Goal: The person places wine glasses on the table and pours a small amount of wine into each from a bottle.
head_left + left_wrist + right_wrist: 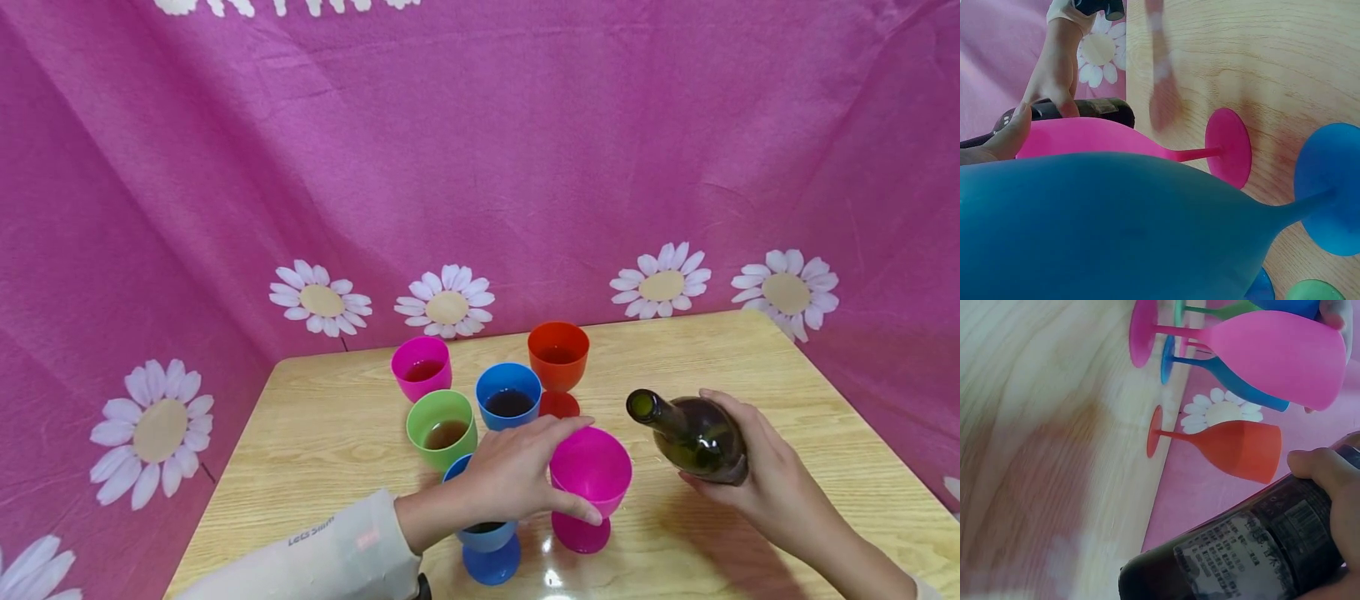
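Note:
My left hand (510,471) holds the bowl of a bright pink goblet (592,471) near its rim, thumb on the near side and fingers at the far side. The goblet stands upright on its foot, and only bare pink shows inside the bowl. To its right, my right hand (776,475) grips a dark green glass wine bottle (697,442) round its body. The bottle leans with its open mouth toward the pink goblet, apart from the rim. A printed label (1235,556) shows on the bottle in the right wrist view.
Under my left wrist stands a blue goblet (491,560) with dark liquid, partly hidden. Behind are a green goblet (438,408), another blue goblet (508,379), a second pink goblet (420,367) and an orange-red goblet (558,358), each holding dark liquid. A pink flowered cloth (480,167) hangs behind the wooden table (330,417).

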Demonstrator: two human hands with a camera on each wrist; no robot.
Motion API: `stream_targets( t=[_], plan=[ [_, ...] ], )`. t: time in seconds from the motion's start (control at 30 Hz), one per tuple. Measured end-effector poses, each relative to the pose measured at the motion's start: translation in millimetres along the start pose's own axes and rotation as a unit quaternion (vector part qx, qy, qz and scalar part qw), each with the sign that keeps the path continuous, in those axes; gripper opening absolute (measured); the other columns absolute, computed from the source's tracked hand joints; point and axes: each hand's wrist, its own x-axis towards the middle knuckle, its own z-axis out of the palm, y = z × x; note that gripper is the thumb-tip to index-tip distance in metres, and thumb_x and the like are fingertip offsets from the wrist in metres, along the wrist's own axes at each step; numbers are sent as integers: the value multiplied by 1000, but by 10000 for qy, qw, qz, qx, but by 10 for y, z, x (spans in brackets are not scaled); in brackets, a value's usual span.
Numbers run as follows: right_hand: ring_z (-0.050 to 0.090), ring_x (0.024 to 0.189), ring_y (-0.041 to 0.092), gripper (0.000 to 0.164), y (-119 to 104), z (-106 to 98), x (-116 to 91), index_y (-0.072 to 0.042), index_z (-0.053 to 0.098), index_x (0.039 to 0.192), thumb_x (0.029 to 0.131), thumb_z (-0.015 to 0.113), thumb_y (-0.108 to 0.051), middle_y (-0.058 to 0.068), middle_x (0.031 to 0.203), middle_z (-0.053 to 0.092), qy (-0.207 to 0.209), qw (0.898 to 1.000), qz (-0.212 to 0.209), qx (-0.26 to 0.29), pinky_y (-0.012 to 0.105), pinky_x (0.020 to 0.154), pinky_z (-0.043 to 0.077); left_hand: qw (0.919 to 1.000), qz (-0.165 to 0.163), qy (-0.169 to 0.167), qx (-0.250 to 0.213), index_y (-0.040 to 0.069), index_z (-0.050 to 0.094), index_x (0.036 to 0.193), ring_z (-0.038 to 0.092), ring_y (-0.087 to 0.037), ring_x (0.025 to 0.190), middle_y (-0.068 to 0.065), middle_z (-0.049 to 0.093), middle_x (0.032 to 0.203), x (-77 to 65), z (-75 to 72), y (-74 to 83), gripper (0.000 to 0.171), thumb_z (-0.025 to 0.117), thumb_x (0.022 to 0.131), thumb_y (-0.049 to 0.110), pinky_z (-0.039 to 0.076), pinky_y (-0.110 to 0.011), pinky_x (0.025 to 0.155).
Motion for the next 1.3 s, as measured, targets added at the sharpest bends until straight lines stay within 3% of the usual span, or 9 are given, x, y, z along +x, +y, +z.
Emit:
stream_targets(
  t=[0.07,0.17,0.27,0.57,0.8,1.17,1.23,1.3],
  plan=[
    [42,125,-14,92,9,-42,-11,-6,47,151,80,88,-47,5,129,58,-48,9998,-154,-90,2,105,28,10000,-6,-14,-11,41,42,154,57,-6,113,14,61,130,2,0,3,98,83,70,69,48,-28,76],
    [41,125,-12,92,34,-93,-17,-4,50,149,89,54,-75,9,126,59,-66,9987,-418,-282,3,107,27,10000,-15,-24,-15,41,42,155,57,-7,115,14,60,132,0,-3,7,98,83,71,70,49,-30,78],
    [44,121,-7,92,48,-134,-14,-4,52,147,91,49,-77,8,123,60,-81,9968,-625,-486,4,107,26,10000,-30,-23,11,41,42,155,57,-8,116,14,59,135,-11,-2,5,98,83,71,70,50,-32,79],
    [51,111,14,91,58,-196,-50,-7,56,145,93,40,-80,10,124,60,-159,9913,-873,-975,10,109,21,10000,-39,-71,33,41,40,156,58,-9,113,12,58,138,-23,-10,3,98,78,73,75,49,-30,77],
    [56,106,33,91,50,-255,-74,-13,58,144,90,36,-83,13,123,60,-281,9874,-809,-1333,43,93,33,9999,91,-25,64,39,41,156,58,-5,102,12,61,131,-23,-10,3,93,74,77,75,45,-26,71],
    [58,103,39,89,12,-369,-25,-14,59,143,94,28,-81,17,120,59,-464,9786,-993,-1741,53,87,37,9999,100,0,20,38,45,154,58,-5,101,13,61,129,-25,-21,9,91,75,76,74,45,-26,72],
    [57,104,39,89,19,-384,-24,-15,58,144,92,31,-82,16,120,59,-547,9777,-994,-1769,53,87,38,9999,102,-1,8,38,45,153,57,-4,101,13,62,128,-25,-20,9,91,76,76,74,45,-26,72],
    [57,105,39,87,31,-406,-22,-18,57,146,85,45,-80,14,121,59,-640,9765,-1014,-1791,54,87,38,9999,107,-7,-11,37,45,153,57,-4,100,13,62,126,-24,-21,9,90,76,76,73,45,-26,71]
  ],
)
